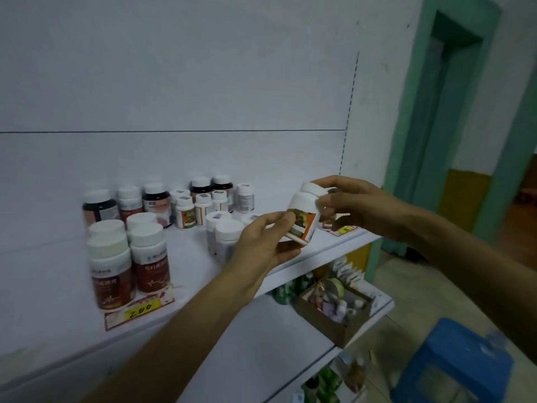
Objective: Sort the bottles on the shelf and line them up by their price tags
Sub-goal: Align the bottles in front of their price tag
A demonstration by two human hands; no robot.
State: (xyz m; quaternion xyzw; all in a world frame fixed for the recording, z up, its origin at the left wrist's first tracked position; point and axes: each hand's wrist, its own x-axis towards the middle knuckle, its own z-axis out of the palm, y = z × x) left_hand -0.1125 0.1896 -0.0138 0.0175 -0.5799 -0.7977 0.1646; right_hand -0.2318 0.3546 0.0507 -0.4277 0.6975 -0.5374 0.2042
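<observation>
A small white bottle with an orange and green label (303, 216) hangs tilted above the white shelf (328, 247). My left hand (266, 242) grips its base and label, and my right hand (348, 205) holds its white cap end. Several red-labelled white bottles (151, 257) stand at the front left behind a yellow price tag reading 200 (141, 307). Dark bottles (155, 203) and small orange-labelled ones (186, 212) line the back. Two white-capped bottles (225, 237) stand just left of my left hand. Another yellow tag (345, 229) lies under my right hand.
A lower shelf holds a cardboard box of small items (334, 306) and green bottles (283, 292). A blue plastic stool (453, 365) stands on the floor at the lower right. A green door frame (436, 112) rises to the right of the shelving.
</observation>
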